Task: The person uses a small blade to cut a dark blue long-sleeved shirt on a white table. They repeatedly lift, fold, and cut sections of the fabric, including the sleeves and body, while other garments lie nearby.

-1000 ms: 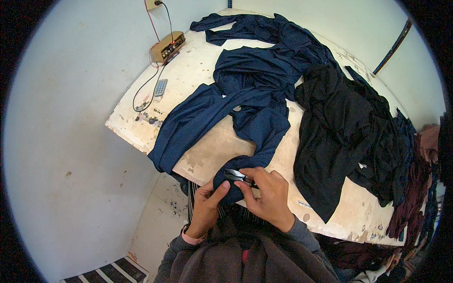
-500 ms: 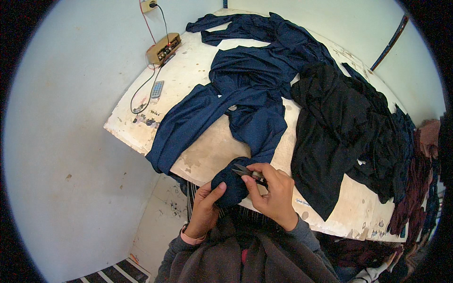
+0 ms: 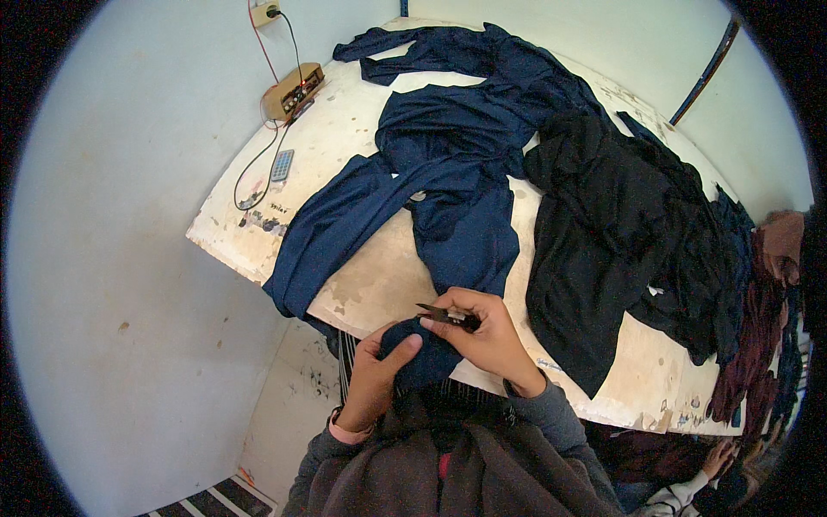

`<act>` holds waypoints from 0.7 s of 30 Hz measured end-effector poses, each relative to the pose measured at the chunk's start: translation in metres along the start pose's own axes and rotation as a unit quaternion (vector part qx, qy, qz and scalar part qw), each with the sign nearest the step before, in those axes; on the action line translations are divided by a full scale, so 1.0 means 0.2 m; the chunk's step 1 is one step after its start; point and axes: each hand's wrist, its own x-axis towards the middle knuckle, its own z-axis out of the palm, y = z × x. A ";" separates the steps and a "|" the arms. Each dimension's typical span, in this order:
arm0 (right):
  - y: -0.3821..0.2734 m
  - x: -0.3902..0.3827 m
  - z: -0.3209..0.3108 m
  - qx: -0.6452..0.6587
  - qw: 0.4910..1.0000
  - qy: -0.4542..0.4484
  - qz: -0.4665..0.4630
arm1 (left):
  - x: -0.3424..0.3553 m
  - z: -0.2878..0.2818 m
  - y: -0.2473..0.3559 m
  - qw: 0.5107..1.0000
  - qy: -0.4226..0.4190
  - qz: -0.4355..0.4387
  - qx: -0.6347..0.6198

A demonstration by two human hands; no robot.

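My left hand (image 3: 372,379) is closed on the end of a navy blue garment (image 3: 465,233), with the thumb pressed on top of the bunched cloth. The rest of this garment spreads over the table, and one part of it hangs over the front edge at left. My right hand (image 3: 489,334) grips a pair of thread snips (image 3: 453,316) between thumb and fingers. Their dark blades point left, just above the cloth beside my left thumb. Whether the blades touch a thread is too small to tell.
A black garment (image 3: 607,233) lies to the right on the worn white table (image 3: 370,284). A small radio-like box (image 3: 293,90) with cables and a grey remote (image 3: 282,165) sit at far left. Maroon cloth (image 3: 741,379) hangs at the right, near another person's hand (image 3: 717,461).
My right hand has turned, and the snips now point left, nearly level, above the cloth. My left hand has folded the cloth, and the thumb has shifted slightly right.
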 end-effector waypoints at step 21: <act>-0.18 -0.14 -0.05 -0.184 0.982 0.038 0.011 | 0.03 -0.10 -0.05 0.644 0.128 0.553 0.512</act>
